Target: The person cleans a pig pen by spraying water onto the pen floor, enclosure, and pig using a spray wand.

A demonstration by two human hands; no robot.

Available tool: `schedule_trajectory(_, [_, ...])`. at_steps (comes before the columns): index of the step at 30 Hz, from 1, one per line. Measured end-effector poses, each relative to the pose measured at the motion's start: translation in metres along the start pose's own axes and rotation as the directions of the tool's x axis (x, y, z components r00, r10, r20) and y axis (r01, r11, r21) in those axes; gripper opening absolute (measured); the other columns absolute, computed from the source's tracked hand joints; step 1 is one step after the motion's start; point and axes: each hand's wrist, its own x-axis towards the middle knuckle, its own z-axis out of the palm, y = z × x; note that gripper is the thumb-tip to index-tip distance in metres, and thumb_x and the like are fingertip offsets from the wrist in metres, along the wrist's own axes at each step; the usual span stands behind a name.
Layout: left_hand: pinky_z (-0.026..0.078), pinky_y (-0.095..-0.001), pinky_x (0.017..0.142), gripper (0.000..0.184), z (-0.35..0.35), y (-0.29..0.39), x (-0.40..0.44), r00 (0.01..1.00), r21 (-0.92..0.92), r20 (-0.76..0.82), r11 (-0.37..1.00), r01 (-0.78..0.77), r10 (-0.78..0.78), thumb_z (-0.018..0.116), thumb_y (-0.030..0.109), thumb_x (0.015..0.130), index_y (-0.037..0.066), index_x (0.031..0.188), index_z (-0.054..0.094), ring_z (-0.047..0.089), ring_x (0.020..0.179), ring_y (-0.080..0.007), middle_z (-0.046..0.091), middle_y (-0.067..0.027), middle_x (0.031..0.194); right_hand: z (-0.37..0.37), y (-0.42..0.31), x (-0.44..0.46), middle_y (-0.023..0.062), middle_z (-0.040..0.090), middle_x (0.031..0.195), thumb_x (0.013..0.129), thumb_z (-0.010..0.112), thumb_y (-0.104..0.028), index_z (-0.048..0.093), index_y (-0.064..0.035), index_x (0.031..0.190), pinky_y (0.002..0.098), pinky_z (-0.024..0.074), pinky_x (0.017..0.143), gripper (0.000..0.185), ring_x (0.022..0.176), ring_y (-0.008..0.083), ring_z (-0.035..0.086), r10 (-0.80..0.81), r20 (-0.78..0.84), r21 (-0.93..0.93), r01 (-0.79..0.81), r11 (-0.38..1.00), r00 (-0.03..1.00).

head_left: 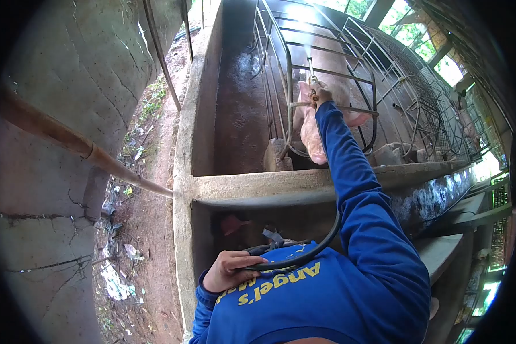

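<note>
My right hand [320, 94], at the end of the outstretched blue sleeve, is closed round a spray nozzle [311, 67] over the front of a metal crate [290, 74]. Whitish spray leaves the nozzle's tip toward the back of a pink pig [312, 137]. The pig stands inside the crate, its head low behind the concrete wall. Near my chest, my left hand [233, 270] has its fingers wrapped on a black hose [292, 262], which curves up beneath my right arm.
A concrete ledge [258, 184] runs between me and the crate. Left of it are a bamboo pole [120, 170] and a dirt strip with litter [149, 229]. Farther right stand more metal pens [418, 109]. A reddish object [232, 224] lies in the trough below the ledge.
</note>
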Motion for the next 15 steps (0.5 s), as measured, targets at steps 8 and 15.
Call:
schedule_trajectory(8, [0.041,-0.027,0.05,0.031,-0.001,-0.005,0.003,0.999,0.006,-0.017,1.0,-0.027,0.028,0.069,0.005,0.068,0.0,0.098,0.062,0.054,0.056,-0.0196,0.056,-0.011,0.066,-0.015,-0.004,-0.002,0.0008,0.045,0.05,0.077,0.055,-0.018,0.054,-0.009,0.084,0.0248,0.0268,0.029,0.012,0.033,0.0095,0.037,0.026,-0.035,-0.028,-0.027,0.999,0.999])
schedule_trajectory(15, [0.039,-0.0282,0.048,0.032,0.001,-0.004,0.008,0.996,0.013,-0.003,0.996,-0.085,0.085,0.068,0.008,0.071,0.004,0.102,0.062,0.051,0.051,-0.0192,0.052,-0.0089,0.062,-0.02,-0.016,-0.001,0.0005,0.044,0.05,0.076,0.058,-0.023,0.05,-0.0111,0.073,0.0264,0.0292,0.033,0.014,0.034,0.0107,0.038,0.054,-0.018,-0.077,-0.056,0.995,0.998])
